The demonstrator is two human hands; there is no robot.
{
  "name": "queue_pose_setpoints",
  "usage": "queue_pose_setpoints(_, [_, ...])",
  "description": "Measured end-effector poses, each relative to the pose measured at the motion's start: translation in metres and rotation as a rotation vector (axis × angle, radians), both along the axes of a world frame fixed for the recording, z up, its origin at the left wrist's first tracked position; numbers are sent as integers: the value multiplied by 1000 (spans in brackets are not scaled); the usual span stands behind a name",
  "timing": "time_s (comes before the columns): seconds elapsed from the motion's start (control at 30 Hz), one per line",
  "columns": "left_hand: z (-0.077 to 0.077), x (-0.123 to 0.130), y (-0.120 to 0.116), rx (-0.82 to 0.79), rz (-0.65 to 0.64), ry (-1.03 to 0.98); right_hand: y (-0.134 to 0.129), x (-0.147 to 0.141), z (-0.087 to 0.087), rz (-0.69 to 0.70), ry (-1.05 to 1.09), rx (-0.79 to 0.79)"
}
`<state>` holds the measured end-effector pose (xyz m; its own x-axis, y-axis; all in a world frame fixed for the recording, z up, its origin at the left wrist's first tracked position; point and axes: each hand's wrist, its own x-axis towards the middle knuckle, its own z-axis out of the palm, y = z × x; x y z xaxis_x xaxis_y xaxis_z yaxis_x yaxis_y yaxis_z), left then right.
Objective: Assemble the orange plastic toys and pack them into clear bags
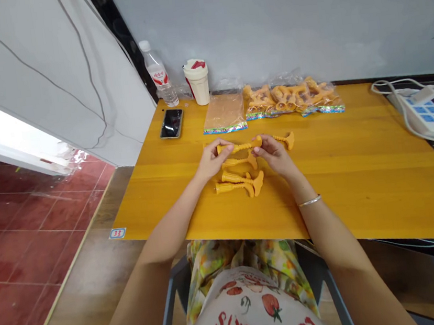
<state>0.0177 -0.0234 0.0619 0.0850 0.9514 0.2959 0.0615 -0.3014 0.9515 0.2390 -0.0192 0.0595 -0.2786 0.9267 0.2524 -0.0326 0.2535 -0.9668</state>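
An orange-yellow plastic piece [241, 148] with a ridged shaft is held level between my two hands above the table. My left hand [214, 158] pinches its left end, fingers closed. My right hand [273, 154] grips its right end with thumb and fingers. Just below lie several similar pieces, each with a ribbed handle and a curved head: one [236, 162] directly under the held one, and others [232, 187] nearer the front edge. Another piece [287, 140] shows its curved head behind my right hand.
Along the back of the wooden table [360, 166] are a phone [171, 124], a water bottle [162, 82], a cup [199, 85], a flat clear bag [224, 112] and bags of orange pieces [292, 97]. A power strip [428, 113] with white cables is at the right.
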Motion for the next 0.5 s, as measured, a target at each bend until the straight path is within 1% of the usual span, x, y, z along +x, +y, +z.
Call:
queue_pose_setpoints(0.07, [2,-2,1,-108,3,-87,-2,-2,1,11,-44,79])
queue_pose_setpoints(0.1, [3,-3,2,-135,8,-122,-3,-4,2,14,-47,83])
queue_pose_setpoints(0.13, [3,-4,3,-141,13,-142,-5,-6,4,12,-26,51])
queue_pose_setpoints(0.17, [3,-4,4,-127,17,-148,-7,-8,5,9,15,-16])
queue_pose_setpoints(0.27, [-2,-4,7,-24,35,-92,-11,-13,8,33,156,-315])
queue_pose_setpoints(0.33, [-5,-3,8,50,60,-9,-12,-14,10,68,196,-434])
queue_pose_setpoints(0.37, [-7,-3,8,80,76,37,-12,-14,10,78,200,-454])
queue_pose_setpoints(0.43, [-8,-2,8,98,95,103,-11,-12,9,76,193,-443])
queue_pose_setpoints(0.5, [-7,-3,7,47,70,93,-9,-10,8,67,169,-397])
